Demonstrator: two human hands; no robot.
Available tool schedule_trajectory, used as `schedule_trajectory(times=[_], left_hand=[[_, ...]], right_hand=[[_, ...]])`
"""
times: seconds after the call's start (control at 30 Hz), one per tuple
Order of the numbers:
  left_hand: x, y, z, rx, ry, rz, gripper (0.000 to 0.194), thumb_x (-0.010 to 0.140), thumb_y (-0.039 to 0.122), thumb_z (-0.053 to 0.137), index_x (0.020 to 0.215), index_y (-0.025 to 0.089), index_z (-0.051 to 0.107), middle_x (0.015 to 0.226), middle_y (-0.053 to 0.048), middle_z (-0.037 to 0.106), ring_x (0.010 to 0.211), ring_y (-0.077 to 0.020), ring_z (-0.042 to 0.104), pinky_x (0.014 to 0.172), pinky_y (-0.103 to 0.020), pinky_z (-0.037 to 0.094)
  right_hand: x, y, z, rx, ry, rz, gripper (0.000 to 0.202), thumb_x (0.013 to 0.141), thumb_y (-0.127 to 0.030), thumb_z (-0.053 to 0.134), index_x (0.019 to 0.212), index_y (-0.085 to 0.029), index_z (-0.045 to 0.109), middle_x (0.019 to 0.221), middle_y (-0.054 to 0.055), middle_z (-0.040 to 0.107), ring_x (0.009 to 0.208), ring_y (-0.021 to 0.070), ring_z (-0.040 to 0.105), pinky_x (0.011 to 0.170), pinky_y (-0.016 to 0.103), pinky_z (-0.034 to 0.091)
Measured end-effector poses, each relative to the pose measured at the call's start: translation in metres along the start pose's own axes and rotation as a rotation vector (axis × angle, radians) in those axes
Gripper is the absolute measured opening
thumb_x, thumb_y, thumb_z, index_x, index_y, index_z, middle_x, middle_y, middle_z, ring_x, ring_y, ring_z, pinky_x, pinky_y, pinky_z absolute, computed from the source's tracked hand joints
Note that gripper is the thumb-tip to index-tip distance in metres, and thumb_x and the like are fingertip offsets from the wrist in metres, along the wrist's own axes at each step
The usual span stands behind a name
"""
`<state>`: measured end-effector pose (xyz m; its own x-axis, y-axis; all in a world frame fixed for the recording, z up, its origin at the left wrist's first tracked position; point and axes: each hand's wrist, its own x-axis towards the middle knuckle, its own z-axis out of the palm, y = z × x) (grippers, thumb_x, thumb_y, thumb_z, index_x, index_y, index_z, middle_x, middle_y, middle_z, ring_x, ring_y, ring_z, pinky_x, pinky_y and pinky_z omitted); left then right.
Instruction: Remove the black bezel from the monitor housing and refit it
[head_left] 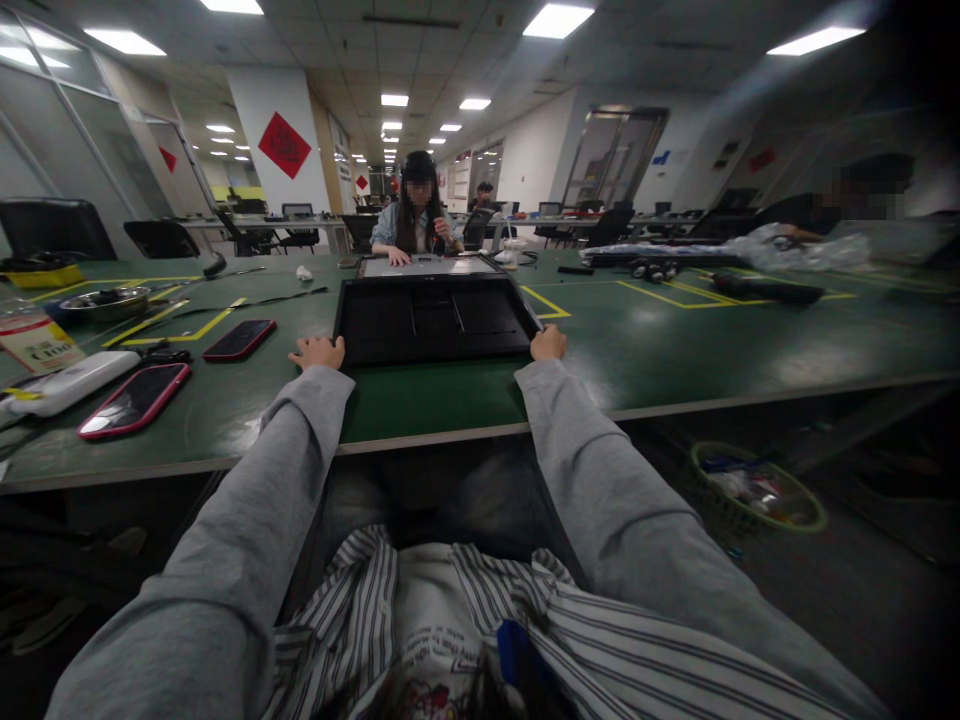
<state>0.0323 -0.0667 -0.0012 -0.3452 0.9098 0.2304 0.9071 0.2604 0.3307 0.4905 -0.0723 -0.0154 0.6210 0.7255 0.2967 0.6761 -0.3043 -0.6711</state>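
A shallow black rectangular casing [472, 345], much like a monitor's back cover, lies on the green table [427, 405] straight ahead of me. Its raised rim and a recessed middle section show. Beside its left front edge is my left hand [319, 352], fingers spread out to the left on the table and the thumb side by the rim. My right hand [549, 344] has its fingers curled at the casing's right front corner. Just behind the casing lies a flat panel with a grey surface [469, 265], where a co-worker's hand [394, 256] rests.
Two red-edged phones [135, 400], [240, 340], a white power bank-like block [82, 382], a labelled bottle [37, 335] and a metal bowl [105, 304] stand left. Plastic wrap [802, 248] and dark parts [765, 288] lie right. A green basket [757, 490] stands below the table edge.
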Motion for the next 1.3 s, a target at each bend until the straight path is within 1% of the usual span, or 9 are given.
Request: schedule_trajectory(times=[0.13,0.3,0.53,0.73,0.93,1.13,1.3], left_hand=[[0.0028,-0.0015,0.0022,0.003,0.005,0.009,0.060,0.096,0.049,0.028,0.127,0.017,0.068,0.146,-0.023,0.054,0.142,-0.0407,0.035,0.106,-0.070,0.032],[0.0060,-0.0031,0.0056,0.017,0.024,0.035,0.060,0.096,0.048,0.028,0.126,0.016,0.068,0.146,-0.022,0.054,0.142,-0.0397,0.035,0.108,-0.068,0.031],[0.0074,-0.0035,0.0072,0.032,0.025,0.043,0.062,0.097,0.047,0.028,0.128,0.011,0.067,0.148,-0.023,0.052,0.143,-0.0391,0.033,0.110,-0.067,0.031],[0.0078,-0.0035,0.0076,0.026,0.033,0.043,0.060,0.097,0.047,0.028,0.128,0.013,0.067,0.148,-0.023,0.052,0.142,-0.0397,0.034,0.109,-0.069,0.030],[0.0089,-0.0042,0.0087,-0.002,0.024,0.011,0.060,0.097,0.050,0.031,0.126,0.012,0.067,0.147,-0.022,0.053,0.143,-0.0384,0.033,0.111,-0.066,0.030],[0.0038,-0.0024,0.0042,-0.074,0.080,0.006,0.055,0.096,0.047,0.041,0.139,0.016,0.056,0.149,-0.020,0.052,0.144,-0.0358,0.035,0.113,-0.066,0.028],[0.0012,-0.0021,0.0005,-0.051,0.088,0.042,0.050,0.096,0.047,0.043,0.136,0.023,0.061,0.147,-0.017,0.054,0.142,-0.0363,0.036,0.112,-0.066,0.029]], right_hand=[[0.0001,0.0003,0.0007,0.002,-0.001,0.000,0.042,0.096,-0.016,0.042,0.133,-0.008,0.058,0.136,0.023,0.060,0.130,0.0327,0.050,0.109,0.048,0.038],[0.0013,0.0011,0.0013,-0.002,-0.001,0.000,0.043,0.094,-0.012,0.041,0.133,-0.009,0.058,0.136,0.022,0.061,0.130,0.0327,0.049,0.109,0.050,0.039],[0.0011,0.0019,0.0004,-0.009,-0.009,-0.002,0.043,0.092,-0.011,0.040,0.130,-0.011,0.058,0.134,0.020,0.061,0.126,0.0312,0.048,0.106,0.048,0.038],[-0.0010,-0.0002,-0.0015,-0.002,-0.012,0.014,0.041,0.094,-0.012,0.039,0.130,-0.013,0.058,0.132,0.019,0.062,0.126,0.0306,0.048,0.107,0.047,0.037],[-0.0025,-0.0022,-0.0018,-0.004,-0.010,0.015,0.040,0.095,-0.014,0.041,0.131,-0.012,0.057,0.134,0.020,0.061,0.127,0.0306,0.049,0.107,0.046,0.037],[-0.0011,0.0005,0.0019,0.028,0.029,-0.002,0.040,0.092,-0.014,0.042,0.129,-0.015,0.058,0.131,0.018,0.063,0.126,0.0317,0.048,0.107,0.050,0.037],[-0.0001,0.0021,0.0030,0.018,0.035,-0.007,0.043,0.091,-0.013,0.041,0.129,-0.013,0.059,0.132,0.020,0.060,0.126,0.0316,0.047,0.107,0.050,0.037]])
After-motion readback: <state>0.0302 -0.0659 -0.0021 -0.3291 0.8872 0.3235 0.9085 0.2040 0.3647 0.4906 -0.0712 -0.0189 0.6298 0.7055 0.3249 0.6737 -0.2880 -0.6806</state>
